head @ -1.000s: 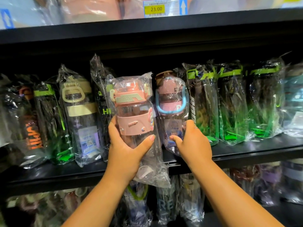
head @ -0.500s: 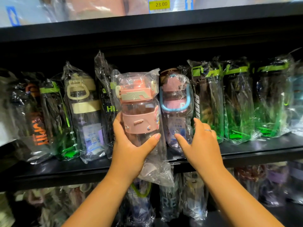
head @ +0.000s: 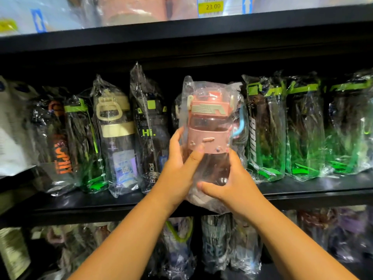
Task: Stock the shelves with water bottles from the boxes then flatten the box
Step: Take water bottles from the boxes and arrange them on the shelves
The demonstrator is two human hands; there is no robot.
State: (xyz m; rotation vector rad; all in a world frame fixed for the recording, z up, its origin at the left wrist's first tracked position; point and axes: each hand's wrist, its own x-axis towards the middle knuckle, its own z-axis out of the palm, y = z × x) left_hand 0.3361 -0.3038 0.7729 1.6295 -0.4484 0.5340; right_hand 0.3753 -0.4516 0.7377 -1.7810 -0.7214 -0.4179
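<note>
We hold the pink bottle point(head: 210, 126) upright between both hands. It is a squat, clear-walled thing with a blocky pink lid, a cream stepped emblem on the lid's front and a soft-looking pink band round its middle, all sealed in a crinkled, glossy plastic bag.

Our left hand point(head: 177, 172) wraps the bottle's left side, fingers curled behind and the thumb laid across the front just under the band. Our right hand point(head: 236, 184) grips low on its right side, the thumb pressing across the clear lower wall.

Just below the bottle runs the black shelf board point(head: 302, 190), smooth and faintly shiny; the loose tail of the bag hangs past its front edge. We cannot tell whether the bottle's base touches the board.

Directly behind the bottle, to its right, a blue loop handle point(head: 240, 122) shows. Further right stand tall dark bottles with green lids point(head: 302, 128). To its left stand a dark bottle marked "Hi." point(head: 151, 128) and a cream-lidded bottle point(head: 115, 126), each bagged. Above it, on the upper board's edge, sits a yellow price tag point(head: 211, 6). Beneath it, more bagged bottles point(head: 214, 243) fill a dim lower shelf.
</note>
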